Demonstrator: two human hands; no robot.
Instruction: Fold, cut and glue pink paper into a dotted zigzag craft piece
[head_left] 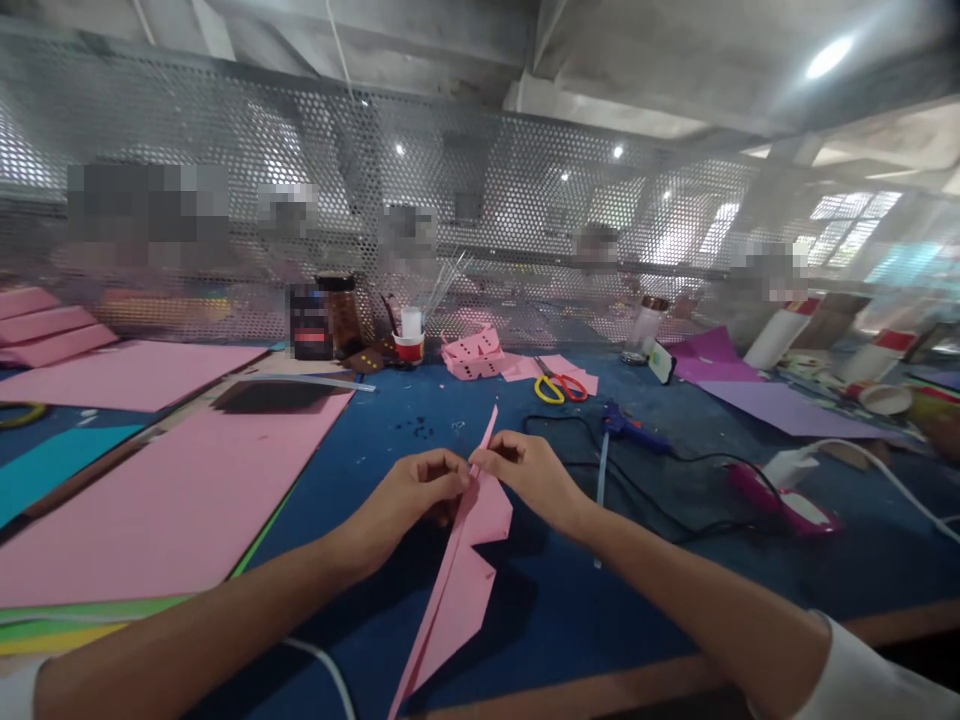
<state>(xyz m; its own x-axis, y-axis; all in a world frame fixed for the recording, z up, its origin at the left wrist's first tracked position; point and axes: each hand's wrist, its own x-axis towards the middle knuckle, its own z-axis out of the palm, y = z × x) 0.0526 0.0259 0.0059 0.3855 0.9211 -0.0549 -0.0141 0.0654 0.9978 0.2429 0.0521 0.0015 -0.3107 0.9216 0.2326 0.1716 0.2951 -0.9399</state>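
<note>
A folded strip of pink paper [457,620], with a notched right edge, slants up from the table's front edge. Near its upper end, my left hand [409,500] pinches the fold from the left, fingers closed. My right hand [536,480] pinches the same paper from the right, just beside the left fingertips. The paper's narrow tip sticks out above both hands. Beyond it stands a pink folded paper piece [474,354] with black dots. Red and yellow scissors [559,384] lie to the right of that piece.
Large pink sheets [172,490] cover the left side. A blue glue gun [634,428] with a black cord lies at right, near a magenta and white power strip [784,497]. Purple paper [787,408] lies farther right. A perforated metal screen [480,200] stands behind the table.
</note>
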